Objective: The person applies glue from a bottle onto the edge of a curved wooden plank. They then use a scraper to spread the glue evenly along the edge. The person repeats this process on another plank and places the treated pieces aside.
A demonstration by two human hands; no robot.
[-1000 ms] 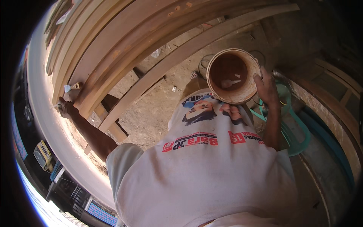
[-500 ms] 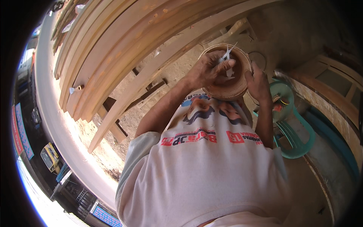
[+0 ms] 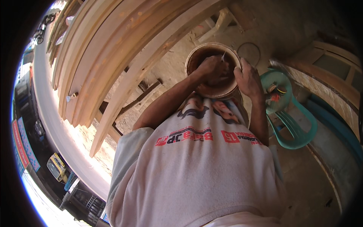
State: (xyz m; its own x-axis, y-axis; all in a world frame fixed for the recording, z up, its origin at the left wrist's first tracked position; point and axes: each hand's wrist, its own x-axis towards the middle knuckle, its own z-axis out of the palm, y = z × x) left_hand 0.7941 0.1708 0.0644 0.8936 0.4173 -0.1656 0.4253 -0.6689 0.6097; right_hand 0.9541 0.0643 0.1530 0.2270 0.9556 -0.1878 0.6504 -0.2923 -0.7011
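Note:
A round bucket (image 3: 197, 56) with a pale rim and a brownish, smeared inside is held in front of my chest. My left hand (image 3: 213, 69) is down inside it, fingers closed around a thin, white, pointed piece (image 3: 224, 56). Only the tip of that piece shows above the fingers; its kind is unclear, and its lower end is hidden in the bucket. My right hand (image 3: 247, 80) grips the bucket's right rim, with the thumb near the inside edge and the fingers around the outer side.
Long curved-looking wooden boards (image 3: 113, 49) lean in a row at the left. A green plastic chair (image 3: 298, 138) stands at the right with small items (image 3: 275, 94) on its seat. Wooden frames (image 3: 332, 75) lie beyond it. A road (image 3: 56, 113) runs along the far left.
My left hand has dipped deeper into the bucket, taking the white piece down with it. In the view, the bucket and both hands sit slightly farther left.

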